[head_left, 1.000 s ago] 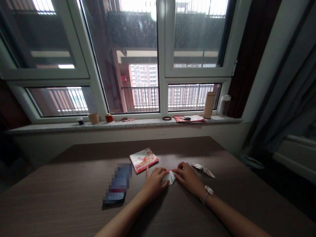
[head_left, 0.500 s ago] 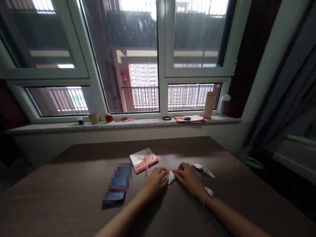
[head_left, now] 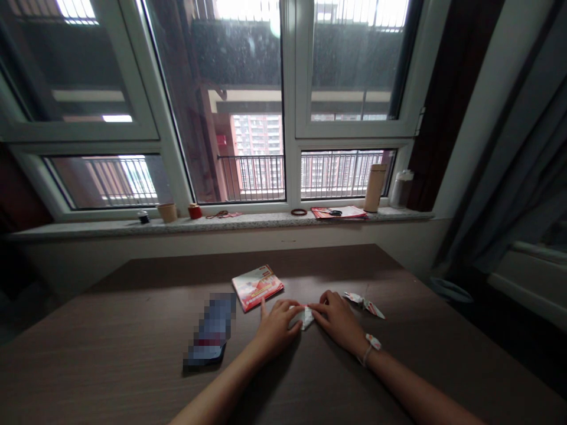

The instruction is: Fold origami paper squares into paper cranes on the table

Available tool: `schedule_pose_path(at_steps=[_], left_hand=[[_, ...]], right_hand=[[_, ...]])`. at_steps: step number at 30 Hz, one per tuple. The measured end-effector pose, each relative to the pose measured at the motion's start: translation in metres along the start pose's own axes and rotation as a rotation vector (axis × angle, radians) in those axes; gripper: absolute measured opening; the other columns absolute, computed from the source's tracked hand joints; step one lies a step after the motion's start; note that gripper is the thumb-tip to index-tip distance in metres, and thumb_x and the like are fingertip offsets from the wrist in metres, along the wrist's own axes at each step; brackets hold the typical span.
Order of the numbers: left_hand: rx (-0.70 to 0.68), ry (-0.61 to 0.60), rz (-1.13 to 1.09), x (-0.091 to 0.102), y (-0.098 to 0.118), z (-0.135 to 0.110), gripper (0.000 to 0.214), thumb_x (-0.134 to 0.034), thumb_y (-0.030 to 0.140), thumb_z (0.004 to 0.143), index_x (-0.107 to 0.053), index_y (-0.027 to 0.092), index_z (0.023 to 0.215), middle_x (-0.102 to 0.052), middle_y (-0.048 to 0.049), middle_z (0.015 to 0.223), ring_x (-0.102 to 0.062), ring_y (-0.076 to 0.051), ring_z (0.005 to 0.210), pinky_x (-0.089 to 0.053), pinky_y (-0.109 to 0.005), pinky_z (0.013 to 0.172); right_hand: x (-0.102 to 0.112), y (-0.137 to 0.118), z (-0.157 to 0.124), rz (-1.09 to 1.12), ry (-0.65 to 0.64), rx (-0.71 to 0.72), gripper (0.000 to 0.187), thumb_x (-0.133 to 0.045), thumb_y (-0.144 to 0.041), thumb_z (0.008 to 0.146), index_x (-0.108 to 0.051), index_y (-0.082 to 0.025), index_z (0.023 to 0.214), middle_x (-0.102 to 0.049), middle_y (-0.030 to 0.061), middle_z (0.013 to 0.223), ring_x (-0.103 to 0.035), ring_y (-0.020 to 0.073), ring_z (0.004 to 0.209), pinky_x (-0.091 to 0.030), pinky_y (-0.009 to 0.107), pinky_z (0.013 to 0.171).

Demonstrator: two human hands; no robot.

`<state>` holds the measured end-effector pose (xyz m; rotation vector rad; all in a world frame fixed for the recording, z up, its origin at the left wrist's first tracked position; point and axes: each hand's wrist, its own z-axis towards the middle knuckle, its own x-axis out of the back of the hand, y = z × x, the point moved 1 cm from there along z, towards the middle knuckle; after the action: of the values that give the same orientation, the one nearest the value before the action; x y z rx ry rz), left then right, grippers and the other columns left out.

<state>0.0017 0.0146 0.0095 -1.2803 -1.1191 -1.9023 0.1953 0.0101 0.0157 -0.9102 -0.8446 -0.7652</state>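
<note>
A small folded piece of white paper [head_left: 306, 319] with a red edge lies on the table between my two hands. My left hand [head_left: 278, 323] grips its left side, thumb at the near edge and fingertips along the top. From the other side, my right hand [head_left: 337, 319] presses its fingertips onto the paper's upper right edge, the other fingers curled. Part of the paper is hidden under the left fingers. Just beyond my right hand rests a folded paper crane [head_left: 365, 303], white with red and green print. A band with a small printed ornament [head_left: 372, 341] circles my right wrist.
A red and white printed paper stack [head_left: 257, 287] lies beyond my left hand, with a blurred-out phone-like object [head_left: 211, 330] to the left. On the windowsill [head_left: 266, 221] stand a paper cup [head_left: 167, 212], a tan bottle [head_left: 374, 189], and scissors [head_left: 335, 212] on red papers.
Almost nothing differs. Both hands stay on the folded paper, with only a very slight shift of the fingers and the view.
</note>
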Motion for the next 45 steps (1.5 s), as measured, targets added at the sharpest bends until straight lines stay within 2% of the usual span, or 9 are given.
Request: schedule_pose_path(at_steps=[7, 16, 21, 26, 31, 39, 45], left_hand=[[-0.009, 0.001, 0.008, -0.0003, -0.001, 0.0, 0.038, -0.051, 0.033, 0.088, -0.053, 0.038, 0.126, -0.054, -0.0005, 0.132, -0.043, -0.025, 0.126, 0.005, -0.066, 0.11], [-0.038, 0.013, 0.008, -0.0021, -0.0033, 0.0003, 0.036, -0.05, 0.035, 0.09, -0.052, 0.041, 0.125, -0.055, 0.0003, 0.131, -0.043, -0.025, 0.125, 0.007, -0.068, 0.108], [-0.039, 0.027, 0.05, -0.0036, -0.003, -0.0001, 0.036, -0.05, 0.035, 0.089, -0.052, 0.042, 0.125, -0.056, 0.0008, 0.131, -0.044, -0.025, 0.123, 0.002, -0.068, 0.109], [-0.035, 0.049, 0.055, -0.0041, -0.0008, -0.0012, 0.035, -0.048, 0.037, 0.091, -0.052, 0.043, 0.125, -0.056, 0.0009, 0.13, -0.045, -0.025, 0.123, 0.001, -0.069, 0.108], [-0.034, 0.059, 0.037, -0.0022, 0.0007, -0.001, 0.034, -0.05, 0.036, 0.09, -0.054, 0.042, 0.123, -0.057, 0.0006, 0.128, -0.045, -0.025, 0.122, 0.001, -0.068, 0.108], [-0.006, 0.068, 0.028, 0.0002, 0.0022, -0.0022, 0.034, -0.053, 0.038, 0.088, -0.056, 0.041, 0.122, -0.059, 0.0012, 0.123, -0.043, -0.026, 0.119, -0.004, -0.067, 0.108], [0.014, 0.039, 0.053, 0.0, 0.0015, -0.0015, 0.037, -0.054, 0.039, 0.086, -0.055, 0.041, 0.123, -0.057, 0.0004, 0.127, -0.041, -0.027, 0.12, -0.006, -0.065, 0.109]], right_hand=[[-0.0035, 0.0015, 0.0009, 0.011, 0.013, -0.009, 0.027, -0.053, -0.035, 0.09, -0.065, -0.039, 0.115, -0.055, 0.004, 0.096, -0.051, 0.0198, 0.094, -0.041, 0.032, 0.085], [-0.0028, 0.0003, 0.0013, 0.0, 0.026, -0.007, 0.026, -0.053, -0.035, 0.09, -0.067, -0.037, 0.112, -0.057, 0.004, 0.096, -0.052, 0.0197, 0.093, -0.041, 0.033, 0.085], [-0.0043, 0.0006, 0.001, 0.006, 0.068, 0.007, 0.025, -0.053, -0.031, 0.09, -0.067, -0.029, 0.11, -0.058, 0.0057, 0.099, -0.054, 0.0201, 0.095, -0.042, 0.032, 0.085], [-0.0009, -0.0016, -0.0025, 0.013, 0.106, 0.096, 0.017, -0.055, -0.024, 0.089, -0.07, -0.027, 0.097, -0.06, 0.0043, 0.1, -0.053, 0.0185, 0.096, -0.041, 0.03, 0.085], [0.0016, -0.0023, -0.003, -0.047, 0.085, 0.102, 0.016, -0.055, -0.028, 0.089, -0.072, -0.027, 0.089, -0.064, 0.0028, 0.096, -0.051, 0.02, 0.099, -0.04, 0.032, 0.087], [-0.0001, -0.0009, -0.0031, -0.055, 0.049, 0.05, 0.022, -0.053, -0.035, 0.091, -0.069, -0.03, 0.104, -0.059, 0.0042, 0.117, -0.049, 0.0219, 0.109, -0.038, 0.036, 0.094], [0.0014, -0.0027, -0.0034, -0.002, 0.019, 0.048, 0.022, -0.056, -0.036, 0.089, -0.068, -0.029, 0.106, -0.058, 0.0051, 0.112, -0.05, 0.0213, 0.106, -0.039, 0.034, 0.092]])
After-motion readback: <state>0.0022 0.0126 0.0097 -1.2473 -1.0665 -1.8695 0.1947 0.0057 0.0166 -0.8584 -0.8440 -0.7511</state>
